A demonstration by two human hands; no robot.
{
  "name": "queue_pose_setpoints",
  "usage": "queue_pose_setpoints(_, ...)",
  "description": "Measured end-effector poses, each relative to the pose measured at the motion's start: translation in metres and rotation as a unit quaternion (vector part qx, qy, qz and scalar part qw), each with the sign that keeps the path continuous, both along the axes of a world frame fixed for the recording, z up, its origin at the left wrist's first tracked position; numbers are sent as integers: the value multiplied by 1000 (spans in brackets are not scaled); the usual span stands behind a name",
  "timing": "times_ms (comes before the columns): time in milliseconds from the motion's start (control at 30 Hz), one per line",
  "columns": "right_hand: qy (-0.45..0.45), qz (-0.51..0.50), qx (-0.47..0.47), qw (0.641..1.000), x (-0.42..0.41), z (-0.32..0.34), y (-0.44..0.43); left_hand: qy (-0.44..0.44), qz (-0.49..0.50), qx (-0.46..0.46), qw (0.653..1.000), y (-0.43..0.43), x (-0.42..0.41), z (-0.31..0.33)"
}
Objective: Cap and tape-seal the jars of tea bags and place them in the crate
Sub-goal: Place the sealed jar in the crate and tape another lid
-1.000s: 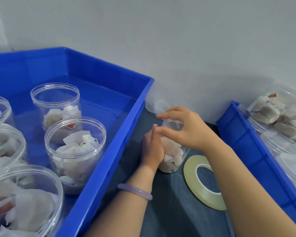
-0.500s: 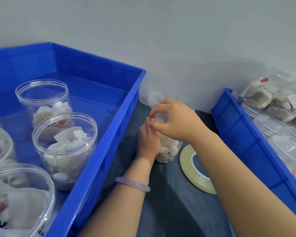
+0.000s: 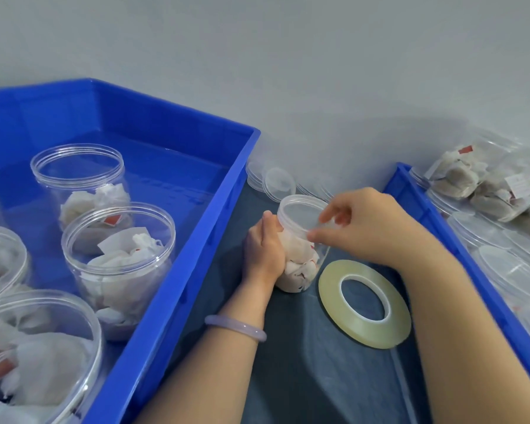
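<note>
A clear jar of tea bags [image 3: 300, 264] stands on the dark mat between two blue crates. My left hand [image 3: 263, 249] is wrapped around its left side. A clear lid [image 3: 300, 214] sits on the jar's mouth, and my right hand [image 3: 367, 228] pinches the lid's right rim with thumb and fingertips. A roll of clear tape [image 3: 364, 304] lies flat on the mat just right of the jar. The left crate [image 3: 178, 301] holds several open jars of tea bags [image 3: 117, 258]. The right crate [image 3: 435, 221] holds capped jars [image 3: 484, 185] lying on their sides.
Loose clear lids [image 3: 277, 183] are stacked against the grey wall behind the jar. A pale bracelet [image 3: 236, 327] is on my left wrist. The dark mat [image 3: 318, 377] runs toward me between the crates.
My right hand has shifted from over the jar's mouth to the lid's right rim, so the lid top now shows. The left hand keeps its hold on the jar.
</note>
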State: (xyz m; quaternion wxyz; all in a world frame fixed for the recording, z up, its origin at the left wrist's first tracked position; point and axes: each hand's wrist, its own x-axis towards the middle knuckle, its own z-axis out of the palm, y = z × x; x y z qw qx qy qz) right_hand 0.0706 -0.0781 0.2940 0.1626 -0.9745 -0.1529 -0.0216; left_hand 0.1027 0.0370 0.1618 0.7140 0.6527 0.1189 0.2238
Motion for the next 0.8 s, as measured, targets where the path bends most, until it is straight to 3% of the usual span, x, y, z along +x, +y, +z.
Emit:
queue_pose_setpoints(133,25,65,134,989,13,-20,13,-9,-66,-32,997,2,-2,-1)
queue_pose_setpoints(200,-37,51,169,984,14,-40,22,-17,-46,-28,998,1,-1,-3)
queue_pose_setpoints(300,-133,13,133,982,16,-51,32,-18,-53,-48,997,1,3,-3)
queue_pose_setpoints(400,-57,58,51,995,24,-37,25,-6,-162,-106,981,5,5,-1)
queue_pose_setpoints(467,-23,72,44,996,26,-31,20,-16,-189,-100,977,3,4,-2)
queue_pose_setpoints(567,-98,19,76,992,19,-44,25,-22,-79,-10,997,-4,2,-2)
queue_pose_setpoints(667,-194,-46,44,979,11,-60,31,-20,13,89,996,-7,1,-2)
queue_pose_setpoints(733,-217,-57,44,973,10,-62,29,-31,11,77,997,-8,-3,2)
queue_pose_setpoints(800,-185,-36,137,972,10,-63,23,-26,5,27,999,-9,-9,5)
